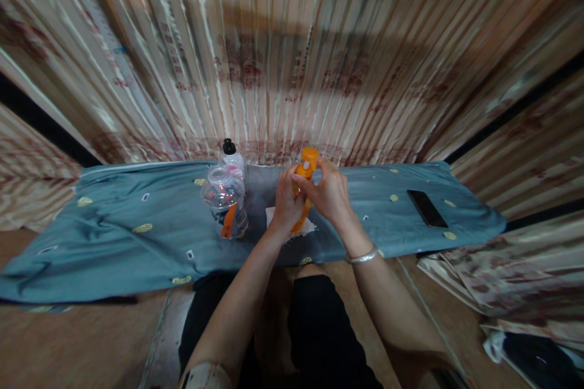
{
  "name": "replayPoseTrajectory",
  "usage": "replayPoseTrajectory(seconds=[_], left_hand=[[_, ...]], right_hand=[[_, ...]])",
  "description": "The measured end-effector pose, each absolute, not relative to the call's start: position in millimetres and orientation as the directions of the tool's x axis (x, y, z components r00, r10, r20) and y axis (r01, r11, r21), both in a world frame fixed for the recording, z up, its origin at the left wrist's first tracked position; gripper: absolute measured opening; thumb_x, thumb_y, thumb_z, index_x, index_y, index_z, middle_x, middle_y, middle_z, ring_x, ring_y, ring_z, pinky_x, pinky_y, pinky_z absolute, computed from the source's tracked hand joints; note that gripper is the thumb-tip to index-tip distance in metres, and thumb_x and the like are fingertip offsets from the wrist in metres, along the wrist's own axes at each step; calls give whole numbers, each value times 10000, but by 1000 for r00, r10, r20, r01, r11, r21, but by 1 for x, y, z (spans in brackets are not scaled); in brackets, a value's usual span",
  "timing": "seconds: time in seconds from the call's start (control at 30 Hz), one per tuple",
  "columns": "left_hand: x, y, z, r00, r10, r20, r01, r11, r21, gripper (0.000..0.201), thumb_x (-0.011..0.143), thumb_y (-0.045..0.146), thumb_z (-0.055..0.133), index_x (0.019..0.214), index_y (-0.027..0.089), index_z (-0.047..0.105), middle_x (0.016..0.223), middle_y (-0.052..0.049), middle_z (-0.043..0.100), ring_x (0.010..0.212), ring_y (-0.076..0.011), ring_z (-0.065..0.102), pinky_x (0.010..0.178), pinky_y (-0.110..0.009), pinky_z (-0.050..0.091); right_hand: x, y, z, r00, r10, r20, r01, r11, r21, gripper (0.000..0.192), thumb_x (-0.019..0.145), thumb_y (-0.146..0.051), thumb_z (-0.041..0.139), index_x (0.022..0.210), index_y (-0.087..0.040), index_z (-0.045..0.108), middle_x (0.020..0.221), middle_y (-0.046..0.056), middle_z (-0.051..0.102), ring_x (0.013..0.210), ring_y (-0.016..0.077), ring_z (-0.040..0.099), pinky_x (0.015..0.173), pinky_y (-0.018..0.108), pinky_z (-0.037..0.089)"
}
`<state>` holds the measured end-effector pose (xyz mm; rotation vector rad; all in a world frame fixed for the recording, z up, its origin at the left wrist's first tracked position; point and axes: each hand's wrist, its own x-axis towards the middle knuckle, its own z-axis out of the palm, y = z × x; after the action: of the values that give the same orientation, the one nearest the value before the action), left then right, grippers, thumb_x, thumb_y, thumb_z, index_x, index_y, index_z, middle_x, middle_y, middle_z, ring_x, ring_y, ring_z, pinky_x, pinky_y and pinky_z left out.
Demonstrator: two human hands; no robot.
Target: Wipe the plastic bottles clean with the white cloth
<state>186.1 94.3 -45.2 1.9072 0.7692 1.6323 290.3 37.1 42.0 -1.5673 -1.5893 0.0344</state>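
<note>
An orange bottle (309, 157) stands over the middle of the cloth-covered table, its top tipped slightly to the right. Around its body wraps my left hand (286, 203), fingers closed. My right hand (332, 191) grips the upper part near the orange cap, thumb pressed across the front; the fingers behind are partly hidden. Beneath the bottle lies a crumpled white tissue (306, 229), partly covered by my left hand. To the left are a clear plastic cup (219, 191) with a domed lid and an orange label, and a white bottle (235, 161) with a black cap behind it.
A dark phone (426, 208) lies flat at the right of the table. The blue-green patterned cloth (137, 194) hangs over the front edge. Striped curtains (274, 73) close off the back and sides. A dark object (541, 358) is on the floor at lower right.
</note>
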Motion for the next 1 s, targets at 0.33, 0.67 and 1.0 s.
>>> replayPoseTrajectory(seconds=[0.33,0.67,1.0], left_hand=[[186,95,-48,123,694,709,88,-720,689,421,985,494,622,1299,214,611,1258,-158,725,1198,-316,689,1065,-508,541],[186,93,-45,130,702,700,97,-712,696,373,983,439,633,1283,218,617,1238,-138,729,1191,-311,691,1051,-498,548],[184,94,-50,131,705,697,104,-709,697,421,970,397,651,1347,219,592,1293,-154,710,1240,-320,674,1084,-516,537]], right_hand=[[296,32,45,78,842,534,786,278,-552,234,977,-429,663,1062,-214,695,1112,126,767,1084,292,716,986,427,561],[298,33,47,9,856,517,758,332,-562,229,942,-333,688,1148,-233,700,1169,97,762,1140,277,702,1000,413,550],[296,36,47,59,838,542,784,297,-545,308,916,-382,750,1165,-209,700,1252,150,759,1238,317,695,1083,465,531]])
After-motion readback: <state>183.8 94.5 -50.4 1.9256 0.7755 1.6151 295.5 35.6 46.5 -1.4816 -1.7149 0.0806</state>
